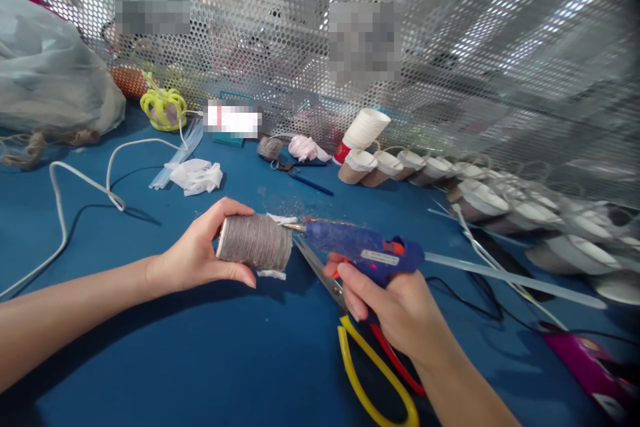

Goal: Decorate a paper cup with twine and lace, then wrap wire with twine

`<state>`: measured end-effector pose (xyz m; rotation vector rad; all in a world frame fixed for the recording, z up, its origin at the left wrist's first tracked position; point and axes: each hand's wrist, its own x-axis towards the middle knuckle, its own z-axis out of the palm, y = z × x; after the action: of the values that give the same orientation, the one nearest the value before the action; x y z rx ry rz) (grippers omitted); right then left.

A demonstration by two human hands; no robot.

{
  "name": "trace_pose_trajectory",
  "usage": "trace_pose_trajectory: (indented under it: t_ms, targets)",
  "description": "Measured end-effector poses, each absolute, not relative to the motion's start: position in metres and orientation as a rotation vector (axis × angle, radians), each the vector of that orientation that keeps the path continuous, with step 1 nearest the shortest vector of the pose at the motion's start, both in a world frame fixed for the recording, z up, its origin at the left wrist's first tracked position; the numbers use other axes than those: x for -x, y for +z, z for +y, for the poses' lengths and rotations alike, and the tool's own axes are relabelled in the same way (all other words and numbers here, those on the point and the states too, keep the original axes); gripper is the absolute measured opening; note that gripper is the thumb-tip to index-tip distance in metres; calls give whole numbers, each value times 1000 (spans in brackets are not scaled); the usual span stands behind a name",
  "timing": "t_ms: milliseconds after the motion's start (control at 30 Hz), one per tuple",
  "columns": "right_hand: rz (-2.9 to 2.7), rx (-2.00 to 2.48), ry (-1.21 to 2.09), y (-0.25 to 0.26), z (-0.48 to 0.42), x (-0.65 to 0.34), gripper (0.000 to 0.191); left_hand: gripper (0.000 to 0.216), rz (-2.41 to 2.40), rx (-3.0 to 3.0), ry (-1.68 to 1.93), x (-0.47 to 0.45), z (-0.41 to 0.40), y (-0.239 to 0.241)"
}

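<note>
My left hand [210, 247] is wrapped round a cup wound with grey yarn [255, 240], held on its side above the table. Bits of white material stick out at the cup's right end. In my right hand [375, 293] is a blue hot glue gun [365, 247], a finger at its orange trigger. Its metal nozzle meets or nearly meets the white strip at the cup's upper right edge; I cannot tell which. A long clear glue stick [520, 278] juts from the gun's back. Scissors [377, 373] with yellow and red handles lie under the gun.
A row of yarn-wrapped cups [535, 213] lines the right and back, beside stacked white paper cups [367, 128]. Crumpled white material [197, 177], glue sticks [175, 160] and a grey yarn ball [270, 147] lie behind. A white cord [59, 193] loops left. Perforated metal [280, 27] borders the blue table.
</note>
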<state>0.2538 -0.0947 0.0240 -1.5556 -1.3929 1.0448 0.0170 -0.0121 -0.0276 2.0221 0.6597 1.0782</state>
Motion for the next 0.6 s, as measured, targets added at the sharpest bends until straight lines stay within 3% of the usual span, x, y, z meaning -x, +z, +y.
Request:
trace_pose_trajectory:
  t_ms: [600]
  targets:
    - [-1389, 1510, 1071, 20, -94, -256, 27, 69, 570, -2142, 1079, -16, -12, -28]
